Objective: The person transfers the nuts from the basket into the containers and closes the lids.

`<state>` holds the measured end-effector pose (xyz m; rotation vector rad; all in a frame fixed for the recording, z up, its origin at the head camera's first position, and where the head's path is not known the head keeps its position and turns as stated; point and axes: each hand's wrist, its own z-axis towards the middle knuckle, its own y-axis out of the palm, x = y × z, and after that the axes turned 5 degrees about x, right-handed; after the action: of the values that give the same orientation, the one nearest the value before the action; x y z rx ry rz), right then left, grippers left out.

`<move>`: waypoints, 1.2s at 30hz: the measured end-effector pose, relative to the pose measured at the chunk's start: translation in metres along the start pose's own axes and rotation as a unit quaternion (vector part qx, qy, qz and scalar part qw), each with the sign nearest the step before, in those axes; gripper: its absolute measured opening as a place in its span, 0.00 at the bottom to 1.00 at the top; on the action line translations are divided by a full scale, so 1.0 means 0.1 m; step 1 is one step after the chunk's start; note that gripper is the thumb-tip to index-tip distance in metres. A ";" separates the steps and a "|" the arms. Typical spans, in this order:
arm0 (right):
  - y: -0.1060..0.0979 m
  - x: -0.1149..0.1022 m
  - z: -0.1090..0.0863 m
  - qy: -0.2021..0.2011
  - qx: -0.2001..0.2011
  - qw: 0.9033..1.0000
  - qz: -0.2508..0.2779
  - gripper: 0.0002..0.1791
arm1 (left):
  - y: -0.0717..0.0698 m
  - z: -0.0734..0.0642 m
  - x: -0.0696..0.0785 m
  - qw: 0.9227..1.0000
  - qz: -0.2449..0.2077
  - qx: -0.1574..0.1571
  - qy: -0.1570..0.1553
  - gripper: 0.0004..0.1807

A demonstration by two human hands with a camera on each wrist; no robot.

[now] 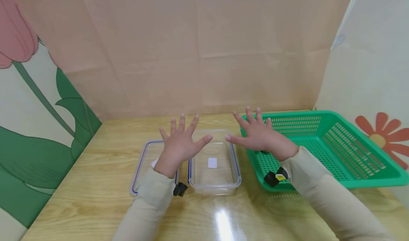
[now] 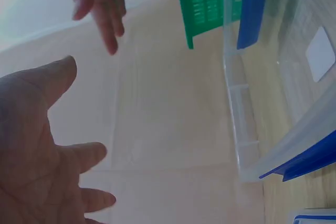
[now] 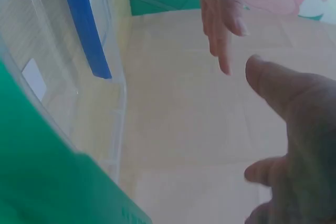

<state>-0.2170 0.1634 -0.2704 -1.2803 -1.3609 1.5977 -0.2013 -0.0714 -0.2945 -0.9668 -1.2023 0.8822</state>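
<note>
My left hand (image 1: 179,146) is held in the air with its fingers spread, above the gap between a clear lid (image 1: 140,168) and a clear plastic food container (image 1: 214,189). The lid has a blue seal and lies flat, partly hidden by that hand and sleeve. Uncovered, the container shows a white square label (image 1: 212,163) and blue clips at its sides. Over the left rim of a green plastic basket (image 1: 358,127), my right hand (image 1: 260,136) also hovers with fingers spread. Neither hand holds anything. Something small and dark in the basket is mostly hidden behind the right hand.
Container, lid and basket stand on a wood-grain table (image 1: 92,184). Brown paper (image 1: 198,56) covers the back wall, and side panels carry painted flowers. Light glares off the table in front of the container.
</note>
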 end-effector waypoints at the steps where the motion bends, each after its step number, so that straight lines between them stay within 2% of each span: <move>1: -0.01 0.01 0.00 -0.009 0.002 1.000 0.012 0.54 | 0.01 0.00 -0.01 1.000 -0.009 0.004 0.006 0.45; 3: -0.03 0.06 0.00 -0.033 0.011 0.999 0.035 0.55 | 0.04 0.00 -0.05 0.999 -0.042 0.013 0.016 0.44; 5: -0.06 0.11 0.00 -0.056 0.020 0.997 0.057 0.55 | 0.08 -0.01 -0.11 0.995 -0.094 0.024 0.022 0.43; 7: -0.10 0.18 0.00 -0.080 0.029 0.994 0.073 0.54 | 0.16 -0.02 -0.18 0.985 -0.170 0.036 0.014 0.40; 8: -0.12 0.21 -0.01 -0.094 0.034 0.992 0.076 0.53 | 0.22 -0.03 -0.22 0.976 -0.212 0.046 0.004 0.39; 9: -0.14 0.25 -0.01 -0.106 0.035 0.991 0.079 0.52 | 0.28 -0.03 -0.26 0.965 -0.256 0.056 -0.010 0.37; 10: -0.15 0.28 -0.02 -0.116 0.038 0.989 0.080 0.51 | 0.35 -0.05 -0.29 0.950 -0.302 0.068 -0.026 0.35; 12: -0.18 0.34 -0.04 -0.135 0.043 0.987 0.076 0.50 | 0.49 -0.07 -0.35 0.915 -0.387 0.099 -0.059 0.31; 15: -0.21 0.44 -0.06 -0.156 0.046 0.985 0.064 0.49 | 0.69 -0.12 -0.41 0.863 -0.475 0.135 -0.104 0.28; 19: -0.23 0.61 -0.10 -0.174 0.049 0.981 0.067 0.46 | 0.89 -0.20 -0.40 0.817 -0.541 0.154 -0.127 0.27; 23: -0.26 0.79 -0.15 -0.167 0.039 0.983 0.068 0.42 | 1.05 -0.26 -0.35 0.779 -0.593 0.157 -0.133 0.26; 24: -0.26 0.83 -0.16 -0.164 0.036 0.984 0.066 0.41 | 1.07 -0.27 -0.34 0.773 -0.600 0.158 -0.134 0.26; 26: -0.27 0.90 -0.17 -0.160 0.029 0.985 0.064 0.41 | 1.11 -0.29 -0.31 0.766 -0.608 0.161 -0.136 0.25; 32: -0.28 1.16 -0.18 -0.146 -0.016 0.985 0.089 0.40 | 1.15 -0.33 -0.25 0.760 -0.616 0.170 -0.120 0.24; 36: -0.29 1.33 -0.17 -0.139 -0.060 0.980 0.131 0.39 | 1.17 -0.33 -0.24 0.754 -0.623 0.174 -0.117 0.24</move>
<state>-0.2430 0.2978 -0.2758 -1.3937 -1.5265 1.9608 -0.1771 -0.0572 -0.4155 0.3605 -1.4678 0.0851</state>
